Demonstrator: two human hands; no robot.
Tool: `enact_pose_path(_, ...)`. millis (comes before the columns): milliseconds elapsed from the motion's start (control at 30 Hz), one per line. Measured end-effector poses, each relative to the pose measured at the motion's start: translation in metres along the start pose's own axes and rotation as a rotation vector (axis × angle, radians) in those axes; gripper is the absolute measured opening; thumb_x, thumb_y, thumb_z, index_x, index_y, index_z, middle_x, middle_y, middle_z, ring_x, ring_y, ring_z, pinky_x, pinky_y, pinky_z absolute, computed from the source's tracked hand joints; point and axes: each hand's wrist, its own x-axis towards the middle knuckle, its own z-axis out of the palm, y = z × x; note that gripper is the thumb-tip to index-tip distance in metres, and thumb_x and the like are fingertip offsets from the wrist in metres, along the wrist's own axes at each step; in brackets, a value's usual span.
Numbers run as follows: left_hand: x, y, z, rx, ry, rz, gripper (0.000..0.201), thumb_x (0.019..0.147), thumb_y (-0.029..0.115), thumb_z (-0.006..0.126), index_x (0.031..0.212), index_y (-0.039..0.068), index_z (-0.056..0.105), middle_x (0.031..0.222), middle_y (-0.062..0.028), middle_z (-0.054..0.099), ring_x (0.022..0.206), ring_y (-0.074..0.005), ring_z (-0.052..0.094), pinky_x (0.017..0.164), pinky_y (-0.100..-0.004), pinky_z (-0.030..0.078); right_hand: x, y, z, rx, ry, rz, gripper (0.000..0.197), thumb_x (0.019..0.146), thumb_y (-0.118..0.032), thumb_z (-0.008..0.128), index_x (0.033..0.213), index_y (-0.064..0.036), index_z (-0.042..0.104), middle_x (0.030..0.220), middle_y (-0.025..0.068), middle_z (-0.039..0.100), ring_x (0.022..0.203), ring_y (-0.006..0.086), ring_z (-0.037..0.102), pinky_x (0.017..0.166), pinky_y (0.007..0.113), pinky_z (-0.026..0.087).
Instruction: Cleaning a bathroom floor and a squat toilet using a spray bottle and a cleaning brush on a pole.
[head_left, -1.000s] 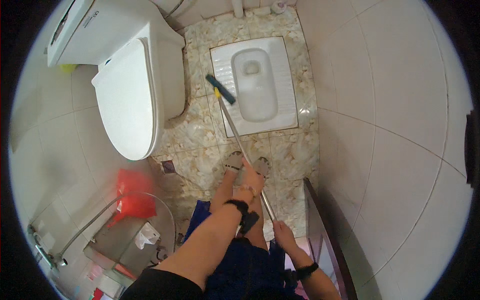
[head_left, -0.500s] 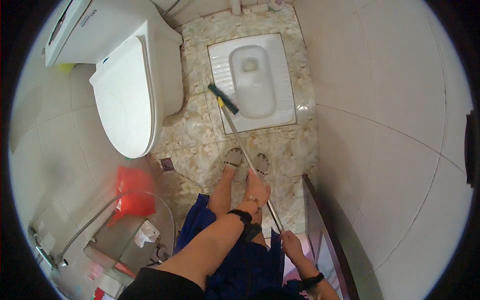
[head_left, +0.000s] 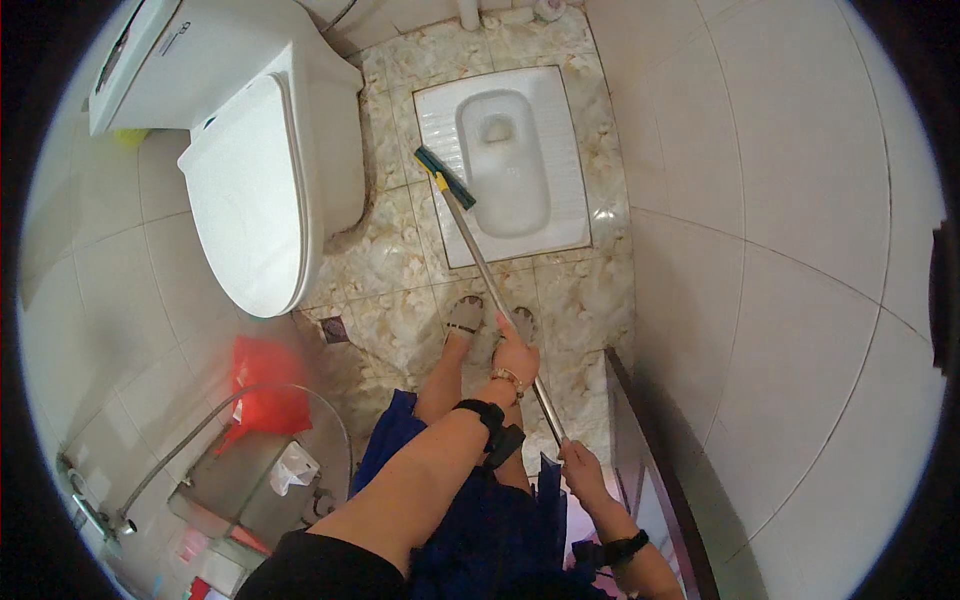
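Observation:
A long-handled floor brush (head_left: 475, 255) runs diagonally across the middle, with a metal pole, a yellow joint and a dark green head. Its head (head_left: 445, 178) lies over the left edge of the white squat toilet (head_left: 572, 180) set in the floor. My left hand (head_left: 515, 355) is closed round the pole about midway, just above my feet. Lower down and to the right, my right hand (head_left: 582, 470) grips the pole near its top end. Both hands wear dark bands at the wrist.
On the left stands a white sitting toilet (head_left: 250, 200), lid down. Below it are a red plastic bag (head_left: 270, 390), a glass-like shelf (head_left: 215, 475) and a curved shower hose (head_left: 200, 425). A small floor drain (head_left: 334, 329) lies nearby. A tiled wall (head_left: 800, 200) and dark door edge (head_left: 650, 460) bound the right.
The brush head has slid a short way forward, away from me, along the squat toilet's left edge. My right hand has moved forward slightly with the pole.

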Motion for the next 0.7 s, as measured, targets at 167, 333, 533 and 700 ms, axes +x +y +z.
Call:
enact_pose_path(167, -0.029, -0.128, 0.075, 0.258, 0.184, 0.292, 0.086, 0.074, 0.023, 0.060, 0.132, -0.005, 0.002, 0.119, -0.0264, 0.038, 0.112, -0.0294, 0.040, 0.087, -0.0362, 0.038, -0.088, 0.053, -0.009, -0.062, -0.073, 0.374, 0.040, 0.089, -0.041, 0.038, 0.077, -0.0042, 0.050, 0.055, 0.0049, 0.048, 0.049, 0.0154, 0.047, 0.048, 0.030, 0.039)
enact_pose_path(333, -0.088, -0.044, 0.060, 0.082, 0.239, 0.479, 0.086, 0.075, 0.024, 0.059, 0.132, -0.002, 0.002, 0.123, -0.0196, 0.034, 0.112, -0.0250, 0.036, 0.083, -0.0342, 0.039, -0.094, 0.077, -0.030, -0.229, 0.015, 0.278, 0.040, 0.089, -0.041, 0.039, 0.077, -0.0053, 0.051, 0.056, 0.0047, 0.047, 0.052, 0.0145, 0.048, 0.050, 0.028, 0.039)
enact_pose_path(533, 0.004, 0.011, -0.006, 0.259, 0.015, 0.133, 0.073, 0.076, 0.017, 0.054, 0.133, 0.001, 0.012, 0.101, -0.0224, 0.045, 0.102, -0.0256, 0.045, 0.080, -0.0368, 0.041, -0.014, -0.035, 0.023, 0.319, -0.080, 0.128, 0.033, 0.088, -0.040, 0.042, 0.079, -0.0094, 0.048, 0.050, 0.0013, 0.039, 0.041, 0.0113, 0.040, 0.039, 0.026, 0.033)
enact_pose_path(700, 0.016, -0.076, 0.032, 0.543, 0.753, 0.810, 0.092, 0.075, 0.020, 0.055, 0.131, 0.000, -0.016, 0.074, -0.0236, 0.056, 0.063, -0.0364, 0.056, 0.063, -0.0395, 0.047, -0.072, 0.003, 0.025, 0.189, -0.099, 0.035, 0.031, 0.089, -0.040, 0.042, 0.080, -0.0109, 0.047, 0.050, -0.0003, 0.039, 0.036, 0.0096, 0.036, 0.033, 0.025, 0.028)
